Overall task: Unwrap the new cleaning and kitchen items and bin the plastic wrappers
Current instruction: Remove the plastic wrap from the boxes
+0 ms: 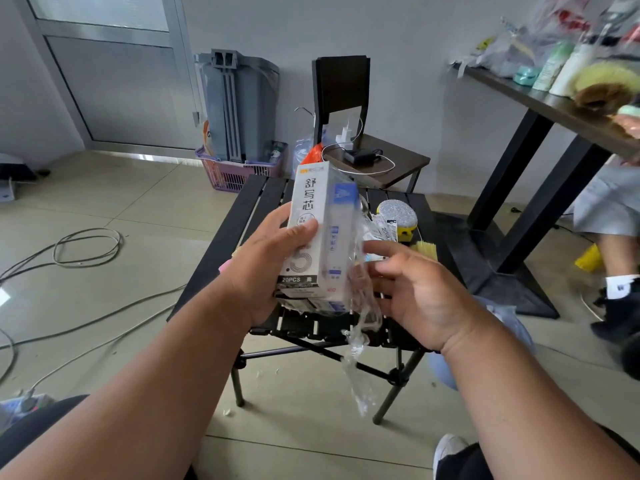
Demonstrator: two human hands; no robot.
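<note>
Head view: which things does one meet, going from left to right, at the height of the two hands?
Coiled cable → left hand → white box → clear plastic wrapper → right hand → black table base.
</note>
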